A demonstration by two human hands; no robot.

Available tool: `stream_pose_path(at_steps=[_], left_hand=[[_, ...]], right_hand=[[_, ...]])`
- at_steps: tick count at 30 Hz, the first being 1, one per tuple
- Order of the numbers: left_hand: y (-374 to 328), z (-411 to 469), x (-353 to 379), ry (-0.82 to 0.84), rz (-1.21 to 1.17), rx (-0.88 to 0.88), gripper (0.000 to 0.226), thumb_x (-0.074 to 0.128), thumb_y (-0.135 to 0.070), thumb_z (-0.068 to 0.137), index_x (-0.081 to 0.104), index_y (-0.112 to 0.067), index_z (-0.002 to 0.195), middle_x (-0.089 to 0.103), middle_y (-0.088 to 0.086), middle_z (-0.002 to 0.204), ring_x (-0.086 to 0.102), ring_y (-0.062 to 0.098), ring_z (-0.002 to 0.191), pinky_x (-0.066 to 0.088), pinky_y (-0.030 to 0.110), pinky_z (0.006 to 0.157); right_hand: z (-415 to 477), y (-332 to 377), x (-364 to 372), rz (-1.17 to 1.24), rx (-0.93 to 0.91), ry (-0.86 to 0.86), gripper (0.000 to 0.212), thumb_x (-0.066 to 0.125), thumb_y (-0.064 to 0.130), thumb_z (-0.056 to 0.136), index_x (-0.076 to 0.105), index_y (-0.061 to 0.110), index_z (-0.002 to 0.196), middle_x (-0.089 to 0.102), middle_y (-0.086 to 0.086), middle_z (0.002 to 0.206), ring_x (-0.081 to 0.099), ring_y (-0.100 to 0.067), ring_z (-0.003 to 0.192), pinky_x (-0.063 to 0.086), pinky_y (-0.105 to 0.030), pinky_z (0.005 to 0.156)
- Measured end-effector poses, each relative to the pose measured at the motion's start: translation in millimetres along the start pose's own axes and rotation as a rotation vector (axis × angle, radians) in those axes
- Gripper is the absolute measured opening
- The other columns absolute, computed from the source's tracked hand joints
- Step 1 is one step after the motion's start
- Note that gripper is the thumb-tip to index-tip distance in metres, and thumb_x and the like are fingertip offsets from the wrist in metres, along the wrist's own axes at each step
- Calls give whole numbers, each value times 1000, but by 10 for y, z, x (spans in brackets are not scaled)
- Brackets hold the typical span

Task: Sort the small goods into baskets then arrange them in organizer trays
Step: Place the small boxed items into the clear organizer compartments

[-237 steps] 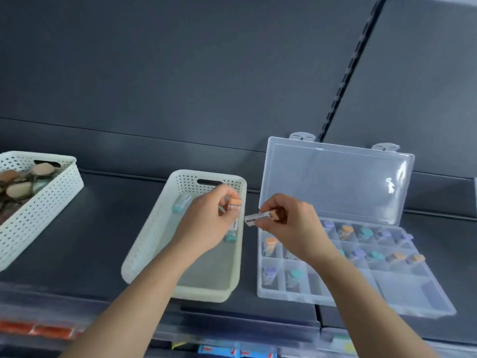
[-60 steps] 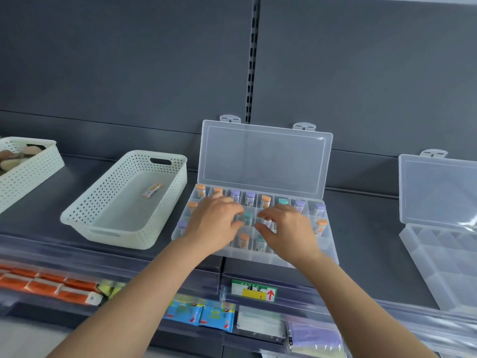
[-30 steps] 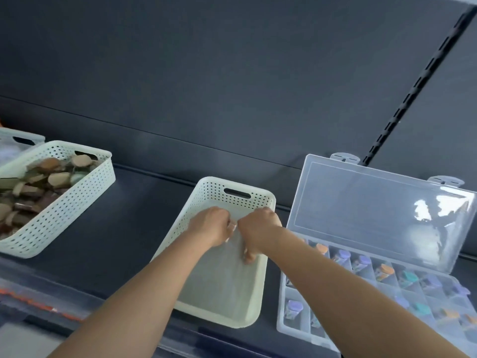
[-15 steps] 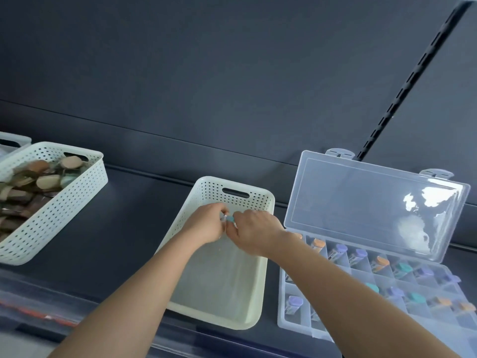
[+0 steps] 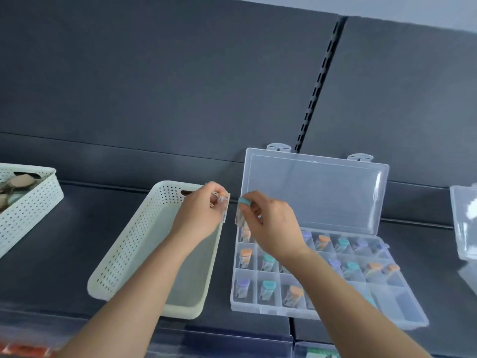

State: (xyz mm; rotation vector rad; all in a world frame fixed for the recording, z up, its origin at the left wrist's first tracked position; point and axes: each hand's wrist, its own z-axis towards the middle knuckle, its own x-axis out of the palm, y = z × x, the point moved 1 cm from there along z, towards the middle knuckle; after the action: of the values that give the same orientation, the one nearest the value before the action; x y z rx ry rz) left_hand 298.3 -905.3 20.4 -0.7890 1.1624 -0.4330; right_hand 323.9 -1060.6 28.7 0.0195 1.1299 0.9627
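A pale perforated basket (image 5: 124, 257) lies on the dark shelf, its floor bare. To its right stands a clear organizer tray (image 5: 395, 310) with its lid up; many compartments hold small clear vials with orange, teal or purple caps. My left hand (image 5: 200, 217) pinches an orange-capped vial (image 5: 224, 202) above the basket's far right corner. My right hand (image 5: 268, 223) pinches a teal-capped vial (image 5: 242, 206) above the tray's far left corner. The two vials are a little apart.
A second perforated basket (image 5: 31, 202) with brownish round items sits at the far left. Another clear organizer (image 5: 464, 223) shows at the right edge. A slotted upright (image 5: 317, 86) runs up the dark back panel. Packaged goods lie on the shelf below.
Both hands have lifted out of the basket, each with a vial, and shifted right toward the organizer tray. The view has swung right.
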Motion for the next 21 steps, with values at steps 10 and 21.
stream_pose_path(at_steps=[10,21], left_hand=[[-1061,-576,798,-55,-10,147,8,63,-19,88,58,-25,90,65,-12,90,63,15,78,49,32,69],[-1747,-1272,1673,66,-4,256,5,66,-17,86,64,-20,90,68,-11,84,64,6,78,55,34,74]], right_hand=[[-739,-885,-1015,15,21,-32,11,67,11,83,68,12,94,64,-3,84,60,-21,71,53,-38,67],[-1484,-1631,-1755,-16,33,-36,12,70,14,81,72,16,93,67,1,82,61,-16,69,51,-31,65]])
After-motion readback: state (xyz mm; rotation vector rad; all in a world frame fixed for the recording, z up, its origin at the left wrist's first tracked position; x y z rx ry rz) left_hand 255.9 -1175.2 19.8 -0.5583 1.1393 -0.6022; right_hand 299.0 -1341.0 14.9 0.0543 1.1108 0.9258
